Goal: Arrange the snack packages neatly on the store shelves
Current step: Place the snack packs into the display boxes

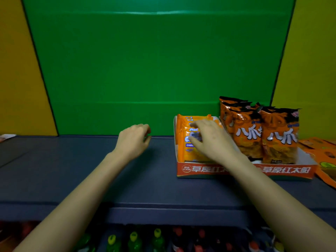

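Observation:
A red and white cardboard display tray [225, 170] sits on the dark blue shelf [91, 175] at the right. In its left half stand several orange cookie packs [183, 140] in a row. My right hand [211, 140] rests on the front pack, fingers spread over its face and top edge. In the tray's right half stand several orange and black snack bags [280, 137], upright. My left hand [133, 140] hovers over the bare shelf left of the tray, fingers loosely curled and holding nothing.
A green back panel [154, 60] rises behind the shelf, with yellow panels on both sides. Flat orange packages [325, 157] lie right of the tray. A pale package edge [6, 137] shows at far left. Bottles with yellow and red caps [156, 239] fill the level below.

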Demonstrator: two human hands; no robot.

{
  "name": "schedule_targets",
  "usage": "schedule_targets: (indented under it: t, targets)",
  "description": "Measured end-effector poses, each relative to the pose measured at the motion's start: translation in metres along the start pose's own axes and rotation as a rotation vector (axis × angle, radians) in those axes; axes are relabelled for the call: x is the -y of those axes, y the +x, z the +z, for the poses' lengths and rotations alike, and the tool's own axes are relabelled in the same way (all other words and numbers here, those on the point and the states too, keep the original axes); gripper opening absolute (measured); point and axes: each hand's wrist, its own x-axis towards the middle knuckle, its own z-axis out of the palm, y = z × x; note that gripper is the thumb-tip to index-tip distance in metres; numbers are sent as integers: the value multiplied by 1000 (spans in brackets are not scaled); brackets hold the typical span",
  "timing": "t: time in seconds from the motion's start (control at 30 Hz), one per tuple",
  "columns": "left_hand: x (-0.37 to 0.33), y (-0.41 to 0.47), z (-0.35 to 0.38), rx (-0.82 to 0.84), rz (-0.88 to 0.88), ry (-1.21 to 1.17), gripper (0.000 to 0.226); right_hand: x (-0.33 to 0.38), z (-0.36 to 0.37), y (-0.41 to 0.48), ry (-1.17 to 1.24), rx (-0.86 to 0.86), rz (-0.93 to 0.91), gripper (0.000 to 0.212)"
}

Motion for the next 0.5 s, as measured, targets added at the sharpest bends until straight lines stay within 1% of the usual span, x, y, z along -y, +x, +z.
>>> schedule_targets:
  t: [0.1,0.2,0.4,0.5]
  targets:
    - [24,-25,-10,-14,-47,41,25,31,10,6,78,4,-129,39]
    - [58,-54,-22,-4,-103,89,25,70,26,10,135,50,-251,36]
    - [131,-111,-57,37,-249,169,26,152,54,13,195,204,-364,38]
    - [168,-138,-77,29,-312,196,27,196,64,17,209,241,-400,38]
